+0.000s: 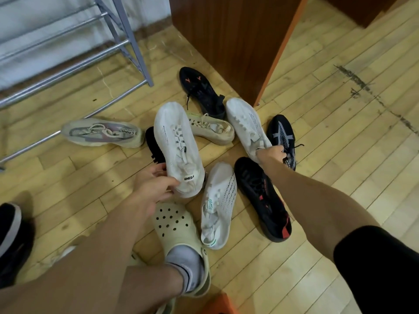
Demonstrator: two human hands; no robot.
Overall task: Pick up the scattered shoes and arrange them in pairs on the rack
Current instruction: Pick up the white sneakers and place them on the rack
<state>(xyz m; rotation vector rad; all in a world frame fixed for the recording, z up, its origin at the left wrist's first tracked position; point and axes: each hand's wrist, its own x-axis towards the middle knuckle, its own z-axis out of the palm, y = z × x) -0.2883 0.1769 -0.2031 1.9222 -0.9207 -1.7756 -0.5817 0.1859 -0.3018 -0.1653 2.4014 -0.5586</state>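
Several shoes lie scattered on the wooden floor. My left hand (154,184) grips the heel of a large white sneaker (179,146), which partly covers a black shoe (153,143). My right hand (271,154) holds the heel of a second white sneaker (246,124), next to a dark blue patterned shoe (282,134). Between my arms lie a white perforated sneaker (218,205) and a black-and-red shoe (263,198). Farther off are a beige sneaker (210,128), a black sneaker (201,91) and a grey-pink sneaker (102,132). The metal rack (74,66) stands at the upper left.
A brown wooden cabinet (238,41) stands just behind the pile. My foot in a cream clog (179,232) is planted close to the shoes. A dark shoe (11,241) sits at the left edge. An orange object (217,304) shows at the bottom edge.
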